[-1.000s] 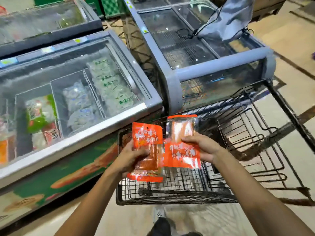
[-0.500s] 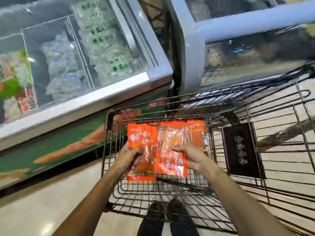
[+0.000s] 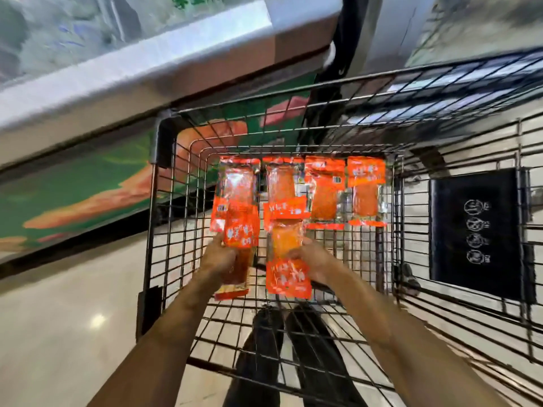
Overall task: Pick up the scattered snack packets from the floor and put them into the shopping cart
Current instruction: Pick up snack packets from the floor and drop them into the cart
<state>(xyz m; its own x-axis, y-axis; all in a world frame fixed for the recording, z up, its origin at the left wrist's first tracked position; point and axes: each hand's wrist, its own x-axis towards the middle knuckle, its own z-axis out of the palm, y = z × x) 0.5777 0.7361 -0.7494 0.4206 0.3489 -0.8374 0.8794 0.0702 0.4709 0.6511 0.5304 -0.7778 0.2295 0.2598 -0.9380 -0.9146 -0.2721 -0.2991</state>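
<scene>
Two orange snack packets are pinched, one by the left hand [image 3: 219, 257] and one by the right hand [image 3: 313, 261], low inside the shopping cart [image 3: 164, 136]. Four packets [image 3: 324, 192] already lie just beyond the hands; these two are not yet released.

The person is showing two bare forearms, no sleeves reaching the left hand [image 3: 219, 257] or right hand [image 3: 313, 261], and is wearing dark trousers [image 3: 293, 362] (seen through wire).
</scene>
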